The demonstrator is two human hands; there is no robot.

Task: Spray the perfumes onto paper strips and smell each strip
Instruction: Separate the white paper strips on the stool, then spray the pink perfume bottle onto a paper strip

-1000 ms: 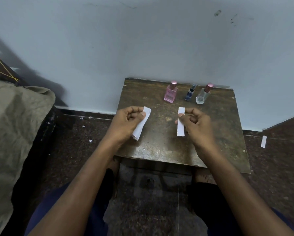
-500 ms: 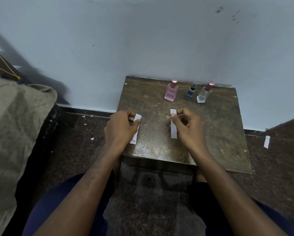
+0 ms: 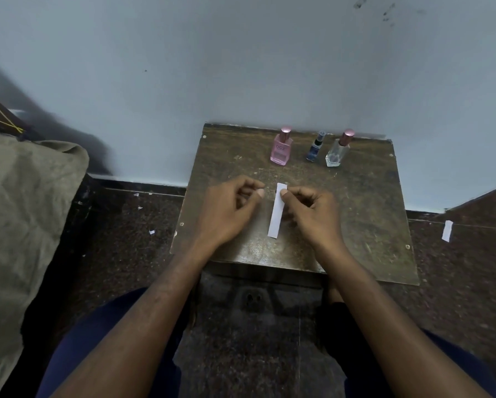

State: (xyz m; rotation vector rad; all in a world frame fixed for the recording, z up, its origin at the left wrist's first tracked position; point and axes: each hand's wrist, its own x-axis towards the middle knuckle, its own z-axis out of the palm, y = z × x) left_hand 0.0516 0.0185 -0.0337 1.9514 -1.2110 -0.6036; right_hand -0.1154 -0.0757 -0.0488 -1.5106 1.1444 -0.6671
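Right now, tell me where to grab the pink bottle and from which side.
Take the pink bottle by its flat-sided body, below the cap, coming from the front. It stands upright, the wall lies close behind it, and the blue bottle stands apart to its right.

Left hand (image 3: 226, 209) curled, right hand (image 3: 312, 211) pinching

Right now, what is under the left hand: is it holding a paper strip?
The left hand hovers curled over the wooden table; no strip shows in it, though its palm side is hidden. The one visible held paper strip is pinched by the right hand.
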